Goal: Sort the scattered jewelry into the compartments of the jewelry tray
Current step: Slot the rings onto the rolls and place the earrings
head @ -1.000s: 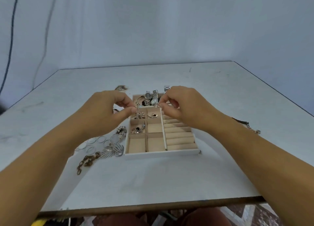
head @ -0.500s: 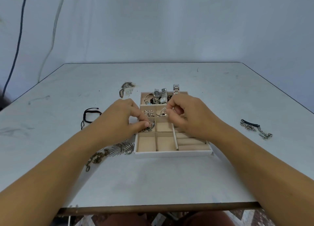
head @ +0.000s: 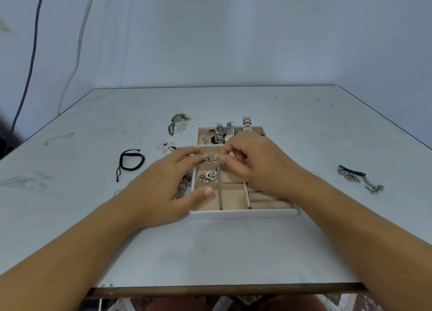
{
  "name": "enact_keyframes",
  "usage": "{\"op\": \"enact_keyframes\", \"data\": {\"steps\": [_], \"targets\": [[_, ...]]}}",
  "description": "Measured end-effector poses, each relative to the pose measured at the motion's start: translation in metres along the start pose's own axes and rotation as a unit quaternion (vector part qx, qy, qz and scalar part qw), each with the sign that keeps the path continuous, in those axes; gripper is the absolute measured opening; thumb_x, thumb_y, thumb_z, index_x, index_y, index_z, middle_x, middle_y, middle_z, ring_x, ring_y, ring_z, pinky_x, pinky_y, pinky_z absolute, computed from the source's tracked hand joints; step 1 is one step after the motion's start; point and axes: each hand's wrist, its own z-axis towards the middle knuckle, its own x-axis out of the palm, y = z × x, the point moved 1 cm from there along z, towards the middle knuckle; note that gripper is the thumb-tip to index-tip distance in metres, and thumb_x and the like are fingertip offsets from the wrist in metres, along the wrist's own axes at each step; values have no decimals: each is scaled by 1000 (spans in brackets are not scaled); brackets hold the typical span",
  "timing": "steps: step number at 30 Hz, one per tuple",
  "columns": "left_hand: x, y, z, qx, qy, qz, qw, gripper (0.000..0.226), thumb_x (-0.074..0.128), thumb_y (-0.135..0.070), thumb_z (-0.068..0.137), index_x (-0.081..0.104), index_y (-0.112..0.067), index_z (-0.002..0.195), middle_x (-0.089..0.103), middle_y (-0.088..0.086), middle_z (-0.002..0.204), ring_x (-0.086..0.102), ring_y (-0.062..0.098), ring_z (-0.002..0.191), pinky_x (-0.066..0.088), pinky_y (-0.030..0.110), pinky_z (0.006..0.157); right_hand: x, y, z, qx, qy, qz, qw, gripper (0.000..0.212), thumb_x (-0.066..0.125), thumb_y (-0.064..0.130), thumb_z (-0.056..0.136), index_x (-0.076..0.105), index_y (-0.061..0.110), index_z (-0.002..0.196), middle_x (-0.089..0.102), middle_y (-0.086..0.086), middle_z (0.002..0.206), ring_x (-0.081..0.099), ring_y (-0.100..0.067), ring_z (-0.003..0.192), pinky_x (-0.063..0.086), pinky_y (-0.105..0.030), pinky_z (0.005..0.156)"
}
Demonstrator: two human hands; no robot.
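The jewelry tray [head: 243, 213], white-rimmed with beige compartments, lies mid-table. My right hand [head: 257, 165] hovers over its middle and pinches a small silver piece [head: 217, 157] between thumb and forefinger above the second-row left compartment. My left hand [head: 163, 189] lies spread at the tray's left edge. Its fingertips reach a silver cluster [head: 208, 158] in that compartment and its thumb lies over the front-left compartment. A silver pendant piece [head: 209, 176] rests in the third-row left compartment. Watches [head: 224, 133] fill the back compartment.
A black cord bracelet [head: 131, 162] lies left of the tray. A silver chain with a black piece [head: 360, 179] lies far right. Earrings on a card [head: 177, 123] and small silver bits [head: 164, 147] sit behind my left hand. More jewelry [head: 183, 186] shows partly under it.
My left hand has dropped from a pinch to a flat, spread pose beside the tray. My right hand keeps its pinch and has moved slightly toward the second-row left compartment.
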Motion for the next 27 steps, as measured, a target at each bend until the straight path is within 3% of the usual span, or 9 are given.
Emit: {"op": "enact_keyframes", "data": {"steps": [6, 10, 16, 23, 27], "targets": [[3, 2, -1, 7, -9, -6, 1000, 77, 33, -75, 84, 39, -26, 142, 36, -13, 146, 38, 4, 132, 40, 34, 105, 9, 4, 7, -10, 13, -7, 1000, 9, 61, 29, 88, 67, 23, 85, 43, 12, 67, 41, -3, 70, 32, -15, 64], [2, 1, -1, 2, -15, 5, 1000, 79, 32, -76, 82, 40, -26, 142, 35, -15, 147, 36, 2, 133, 36, 27, 107, 13, 3, 7, 8, 42, -55, 998, 13, 61, 35, 86, 72, 29, 89, 43, 10, 71, 43, -11, 79, 33, -30, 69], [2, 1, -2, -3, -12, 8, 1000, 78, 32, -76, 81, 38, -28, 143, 32, -17, 148, 33, 0, 133, 33, 24, 107, 8, 4, 5, 6, 61, -63, 996, 19, 56, 39, 89, 72, 32, 96, 43, 8, 75, 44, -14, 83, 38, -34, 74], [-7, -6, 7, 10, -2, -5, 1000, 77, 35, -77, 80, 42, -31, 140, 36, -23, 141, 32, -5, 131, 33, 22, 105, -33, -8, -13, 33, 34, -50, 998, 18, 62, 35, 86, 71, 28, 99, 47, 12, 80, 47, -12, 86, 40, -28, 76], [-14, -32, 30, 34, 4, -24, 999, 69, 39, -75, 79, 45, -36, 135, 44, -27, 130, 40, -11, 118, 34, 10, 91, -78, -31, -40, 73, 35, -100, 992, 16, 60, 36, 86, 70, 30, 98, 55, 7, 88, 50, -10, 87, 34, -13, 70]]}}
